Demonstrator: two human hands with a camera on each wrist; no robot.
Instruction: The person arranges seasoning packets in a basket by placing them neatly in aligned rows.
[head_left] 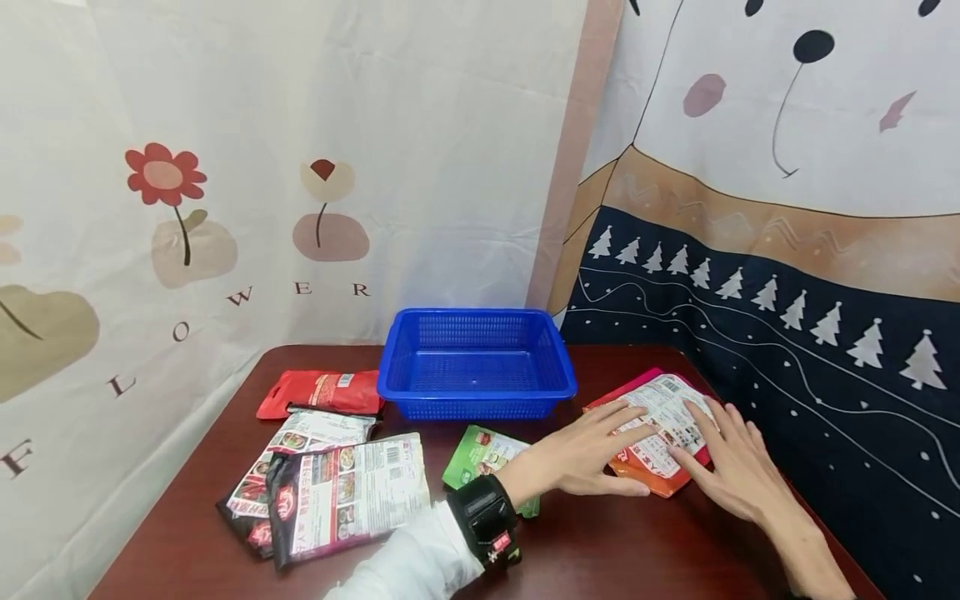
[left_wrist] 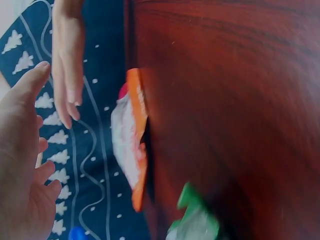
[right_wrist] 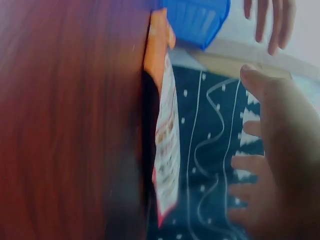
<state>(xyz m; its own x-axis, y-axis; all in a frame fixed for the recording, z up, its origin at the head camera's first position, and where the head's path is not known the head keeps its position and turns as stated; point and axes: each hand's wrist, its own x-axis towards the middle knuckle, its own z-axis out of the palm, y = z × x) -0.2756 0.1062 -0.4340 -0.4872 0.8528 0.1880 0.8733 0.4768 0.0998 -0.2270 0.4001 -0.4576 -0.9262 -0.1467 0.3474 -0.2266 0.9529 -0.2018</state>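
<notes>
Above the right side of the table, my left hand (head_left: 588, 454) and right hand (head_left: 738, 467) are spread over flat food pouches (head_left: 663, 421). The upper pouch shows a white printed label with orange and red edges; pink edging shows at the back. Both wrist views show a gap between fingers and pouch, and neither hand holds anything. In the left wrist view the left hand (left_wrist: 22, 155) has its fingers apart, the pouch (left_wrist: 131, 135) beyond it. The right hand (right_wrist: 285, 145) hangs similarly beside the pouch (right_wrist: 167, 135) in the right wrist view.
A blue plastic basket (head_left: 476, 408) stands at the back middle. A green packet (head_left: 480, 458) lies partly under my left forearm. On the left are a red pouch (head_left: 322, 393) and two overlapping black-and-white pouches, the front one (head_left: 360, 492) on top. Printed cloth (head_left: 450, 167) hangs behind the table.
</notes>
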